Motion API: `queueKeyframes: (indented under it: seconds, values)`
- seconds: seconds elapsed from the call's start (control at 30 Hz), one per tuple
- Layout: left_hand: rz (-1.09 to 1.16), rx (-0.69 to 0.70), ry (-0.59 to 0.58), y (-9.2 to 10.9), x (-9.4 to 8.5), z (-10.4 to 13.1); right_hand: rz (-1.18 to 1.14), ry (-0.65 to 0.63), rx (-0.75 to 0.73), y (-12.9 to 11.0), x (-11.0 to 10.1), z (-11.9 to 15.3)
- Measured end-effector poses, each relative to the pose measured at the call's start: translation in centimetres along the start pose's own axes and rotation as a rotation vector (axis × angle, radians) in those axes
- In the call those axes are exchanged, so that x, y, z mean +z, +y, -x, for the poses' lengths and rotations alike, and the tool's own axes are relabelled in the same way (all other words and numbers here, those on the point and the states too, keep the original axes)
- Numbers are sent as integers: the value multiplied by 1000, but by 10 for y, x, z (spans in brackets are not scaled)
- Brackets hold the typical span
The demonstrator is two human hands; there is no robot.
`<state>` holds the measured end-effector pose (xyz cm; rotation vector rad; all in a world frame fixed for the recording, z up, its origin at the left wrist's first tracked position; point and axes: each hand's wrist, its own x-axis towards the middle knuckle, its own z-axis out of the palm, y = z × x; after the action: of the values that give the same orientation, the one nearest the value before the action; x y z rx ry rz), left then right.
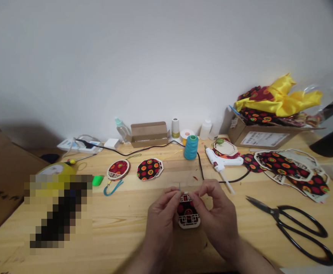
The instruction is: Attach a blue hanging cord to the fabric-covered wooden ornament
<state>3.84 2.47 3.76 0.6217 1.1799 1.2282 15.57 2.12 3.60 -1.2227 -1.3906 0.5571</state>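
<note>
My left hand [164, 207] and my right hand [216, 209] pinch the top of a small octagonal ornament [188, 211] between thumbs and fingers, near the table's front. The ornament has dark red-patterned fabric and a pale cut-out lattice frame. A short bit of blue cord [179, 186] sticks up beside the left fingertips; where it ends in the fingers is hidden. Beyond my hands lie an octagonal patterned piece [149, 169] and a round framed ornament [118, 169] with a blue cord loop [113, 188].
Black-handled scissors [286, 224] lie open at right. A white glue gun [223, 160] with its black cable, a teal thread cone [191, 147], patterned pieces [289, 167] and a fabric-filled cardboard box [257, 133] stand or lie farther back. A brown carton [0, 182] borders the left.
</note>
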Motion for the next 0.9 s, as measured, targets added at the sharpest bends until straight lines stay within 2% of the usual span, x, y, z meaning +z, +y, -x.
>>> queueKeyframes:
  seconds: [0.23,0.53,0.73,0.9]
  values:
    - [-3,-91,-37,-4,2,-2,-24,-45,-48,3,5,1]
    - [171,-217,-90,1,2,1,-38,-133,-18,4,4,6]
    - [202,-205,-125,1,2,0,-27,-157,-21,5,6,7]
    - [216,-185,-89,1,2,1,-22,-179,-1,5,7,8]
